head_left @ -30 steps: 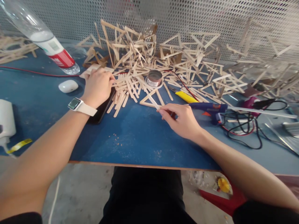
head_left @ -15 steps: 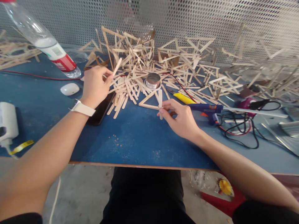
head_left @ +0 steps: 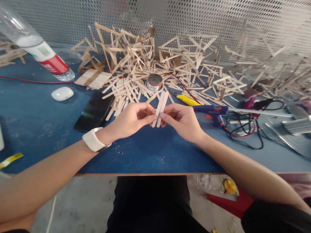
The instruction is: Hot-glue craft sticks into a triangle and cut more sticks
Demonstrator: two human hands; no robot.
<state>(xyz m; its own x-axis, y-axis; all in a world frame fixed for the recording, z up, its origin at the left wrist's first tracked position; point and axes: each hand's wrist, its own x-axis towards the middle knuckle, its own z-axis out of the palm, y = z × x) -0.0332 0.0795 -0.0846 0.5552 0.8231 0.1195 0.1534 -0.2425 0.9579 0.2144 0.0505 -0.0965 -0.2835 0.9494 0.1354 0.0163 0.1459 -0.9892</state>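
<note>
In the head view, my left hand [head_left: 136,119] pinches one popsicle stick [head_left: 157,108] between thumb and fingers. Close against it on the right, my right hand [head_left: 182,121] pinches a second popsicle stick [head_left: 164,105]. The two sticks stand side by side, tilted a little to the right, above the blue table [head_left: 145,155]. Behind them lie a round tin [head_left: 155,82] and a heap of loose popsicle sticks [head_left: 126,90]. Part of a stick frame shows just behind my fingers, mostly hidden by them.
A black phone [head_left: 93,110], a white mouse-like case [head_left: 62,94] and a plastic bottle [head_left: 46,53] are on the left. To the right lie a yellow cutter [head_left: 187,100], a blue glue gun [head_left: 213,111] and tangled black cables [head_left: 245,129]. A perforated metal screen [head_left: 85,19] rises behind.
My left hand has come from the heap to the middle with a popsicle stick and now meets my right hand. The right hand keeps its stick, which now leans right.
</note>
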